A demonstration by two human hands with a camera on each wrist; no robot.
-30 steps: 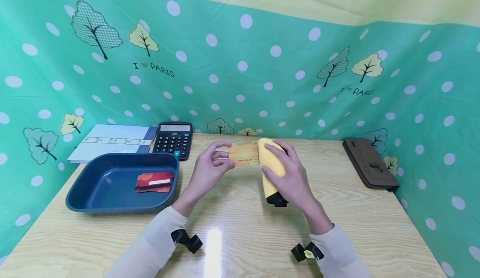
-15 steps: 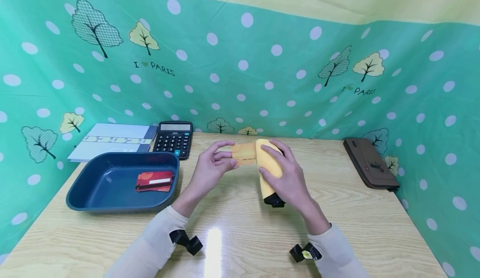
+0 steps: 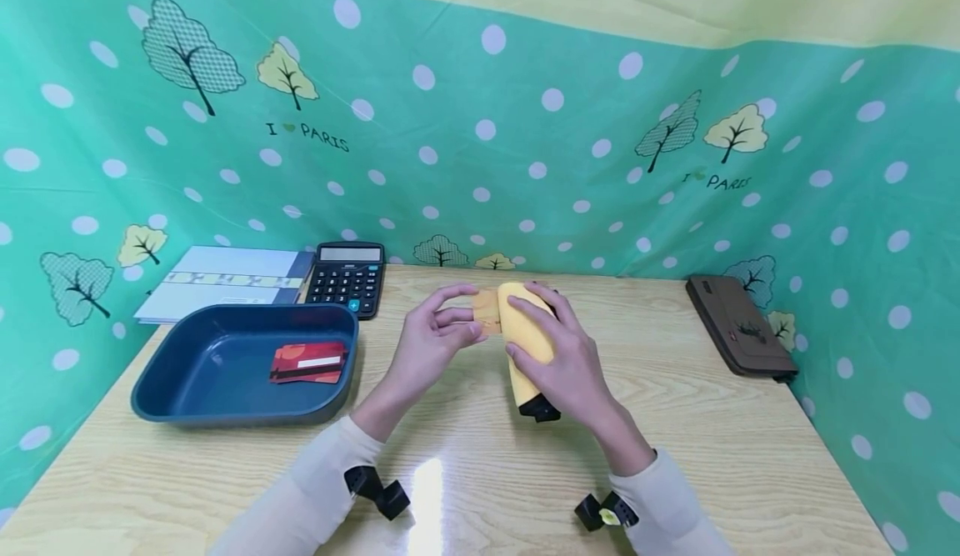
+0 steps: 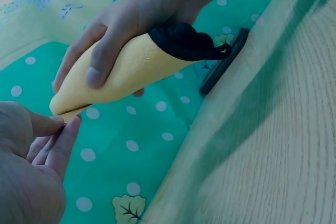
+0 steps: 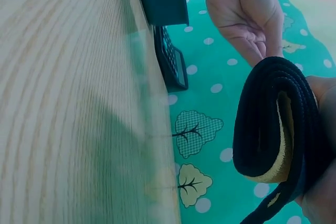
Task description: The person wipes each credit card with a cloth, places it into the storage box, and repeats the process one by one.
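In the head view my left hand (image 3: 431,335) pinches the left end of an orange-gold bank card (image 3: 487,313) above the table. The right hand (image 3: 566,360) grips a folded yellow cloth (image 3: 521,327) with black edging. Most of the card is hidden in the cloth. The left wrist view shows a fold of the cloth (image 4: 121,82) around the card (image 4: 73,114) close to the left fingertips. Seen from the right wrist, the black end of the cloth (image 5: 249,119) is rolled in layers with a loop hanging down.
A blue tray (image 3: 202,410) with several red cards (image 3: 309,363) inside stands at the left. Behind it are a calculator (image 3: 347,281) and a pale blue folder (image 3: 225,268). A brown zipped wallet (image 3: 738,327) lies at the far right. A patterned curtain (image 3: 480,147) backs the table.
The right hand has slid the cloth leftward along the card, so less of the card shows. My left hand has shifted slightly right, still pinching the card.
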